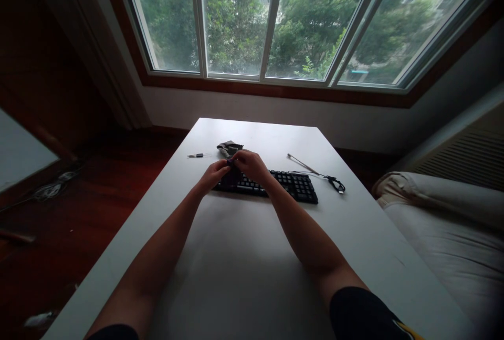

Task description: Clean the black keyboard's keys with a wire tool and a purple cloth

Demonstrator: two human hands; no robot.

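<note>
A black keyboard (293, 185) lies across the white table, its left end partly behind my hands. My left hand (214, 174) is closed, with thumb and fingers pinched on a small dark bluish thing (229, 163) above the keyboard's left end. From the right, my right hand (250, 164) meets it there, fingers bent in on the same thing. Its kind is too dark and small to make out. Just beyond the fingers sits a crumpled grey cloth (229, 147).
Left of the cloth lies a small tool with a black handle and thin wires (196, 155). A slim metal rod (302, 164) rests behind the keyboard. The keyboard's coiled black cable (336, 184) is at the right. A pale padded seat (441, 214) flanks the table (220, 256).
</note>
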